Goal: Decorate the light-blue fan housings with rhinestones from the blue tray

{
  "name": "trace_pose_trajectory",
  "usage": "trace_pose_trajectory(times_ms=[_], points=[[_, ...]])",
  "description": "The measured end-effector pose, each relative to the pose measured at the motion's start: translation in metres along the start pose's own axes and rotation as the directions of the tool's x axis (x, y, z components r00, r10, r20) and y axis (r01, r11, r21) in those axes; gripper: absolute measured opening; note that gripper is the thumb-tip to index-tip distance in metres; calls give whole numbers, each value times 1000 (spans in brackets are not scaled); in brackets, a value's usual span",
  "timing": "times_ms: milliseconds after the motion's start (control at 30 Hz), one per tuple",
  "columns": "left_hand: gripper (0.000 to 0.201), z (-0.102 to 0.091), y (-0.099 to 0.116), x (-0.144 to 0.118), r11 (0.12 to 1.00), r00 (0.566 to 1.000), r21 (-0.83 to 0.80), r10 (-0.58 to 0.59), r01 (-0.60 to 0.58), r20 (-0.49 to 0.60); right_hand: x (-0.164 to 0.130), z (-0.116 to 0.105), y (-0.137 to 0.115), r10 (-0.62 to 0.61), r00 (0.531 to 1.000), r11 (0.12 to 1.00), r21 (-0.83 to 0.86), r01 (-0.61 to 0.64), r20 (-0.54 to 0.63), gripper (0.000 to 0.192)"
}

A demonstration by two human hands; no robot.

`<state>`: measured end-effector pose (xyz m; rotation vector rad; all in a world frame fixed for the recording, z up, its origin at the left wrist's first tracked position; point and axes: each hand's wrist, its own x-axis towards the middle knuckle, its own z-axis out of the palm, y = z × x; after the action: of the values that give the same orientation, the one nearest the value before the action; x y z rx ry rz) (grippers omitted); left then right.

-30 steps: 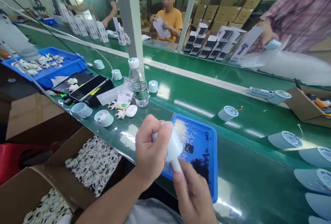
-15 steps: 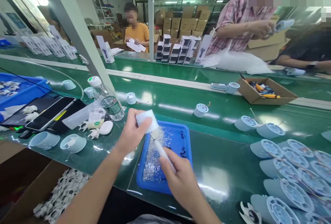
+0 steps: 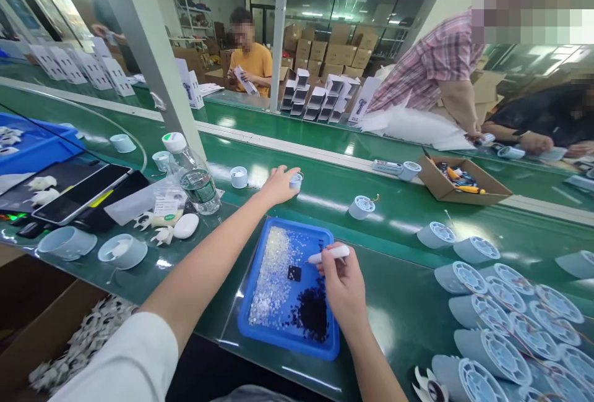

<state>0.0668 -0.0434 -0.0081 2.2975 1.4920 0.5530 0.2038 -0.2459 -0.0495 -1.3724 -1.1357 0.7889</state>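
My left hand [image 3: 279,185] reaches out over the green surface beyond the tray, its fingers closed around a small light blue plastic housing [image 3: 296,183]. The hand covers part of the housing. A white pen-shaped screwdriver [image 3: 331,254] is gripped in my right hand [image 3: 344,281], its tip pointing left above the blue tray [image 3: 288,343]. Inside the tray, small clear pieces [image 3: 271,284] fill the left side and small black pieces [image 3: 312,312] lie heaped at the lower right. A black square [image 3: 294,273] sits between them.
Several light blue housings [image 3: 492,352] with wires crowd the right. An open cardboard box [image 3: 482,195] of tools stands farther back. At left are a water bottle [image 3: 197,182], a phone [image 3: 83,192] and white fan-like parts [image 3: 162,235]. Co-workers work across the line.
My left hand has moved forward from above the tray with the housing, out to the green surface. The screwdriver has come away from the housing and shifted right in my right hand.
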Motion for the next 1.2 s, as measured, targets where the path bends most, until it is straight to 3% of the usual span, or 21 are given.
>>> trace_pose_trajectory(times_ms=[100, 167, 267, 333, 433, 467, 500, 533, 667, 733, 900, 1000, 1100, 1200], points=[[49, -29, 8, -36, 1000, 998, -15, 21, -22, -62, 1, 2, 8, 21, 1000, 1000, 9, -22, 4, 25], [37, -52, 11, -73, 996, 983, -65, 47, -59, -178, 2, 2, 10, 21, 1000, 1000, 3, -22, 20, 24], [22, -83, 3, -138, 992, 914, -122, -68, 20, -400, 2, 2, 12, 19, 999, 1000, -19, -18, 36, 23], [15, -97, -13, -180, 983, 775, -151, -175, 103, -607, 3, 2, 12, 15, 999, 999, -36, -14, 44, 22], [11, -109, -50, -231, 870, 467, -183, -410, 458, -783, 4, 2, 11, 8, 998, 998, -61, -4, 66, 21], [12, -111, -64, -244, 814, 412, -220, -481, 538, -774, 4, 2, 11, -1, 998, 997, -82, 7, 69, 21], [14, -112, -77, -254, 772, 390, -225, -522, 595, -759, 4, 2, 10, -19, 997, 992, -119, 27, 72, 20], [17, -113, -89, -262, 750, 404, -198, -536, 632, -741, 4, 2, 9, -47, 996, 983, -174, 61, 82, 19], [20, -113, -121, -275, 762, 602, -56, -553, 646, -576, 1, 1, 6, -189, 971, 903, -362, 231, 147, 19], [19, -111, -128, -273, 770, 640, -68, -573, 634, -512, -4, -1, 6, -220, 968, 905, -346, 248, 118, 16], [19, -102, -130, -268, 838, 696, -67, -492, 542, -523, -23, -7, 11, -224, 971, 933, -270, 237, 80, 14], [18, -95, -123, -266, 846, 642, -140, -489, 515, -591, -28, -8, 11, -234, 969, 923, -293, 248, 84, 14], [21, -88, -109, -267, 844, 476, -264, -491, 467, -730, -27, -8, 9, -231, 966, 909, -328, 256, 115, 13], [23, -81, -92, -266, 831, 317, -516, -557, 209, -768, -25, -7, 8, -236, 957, 888, -362, 282, 167, 12]])
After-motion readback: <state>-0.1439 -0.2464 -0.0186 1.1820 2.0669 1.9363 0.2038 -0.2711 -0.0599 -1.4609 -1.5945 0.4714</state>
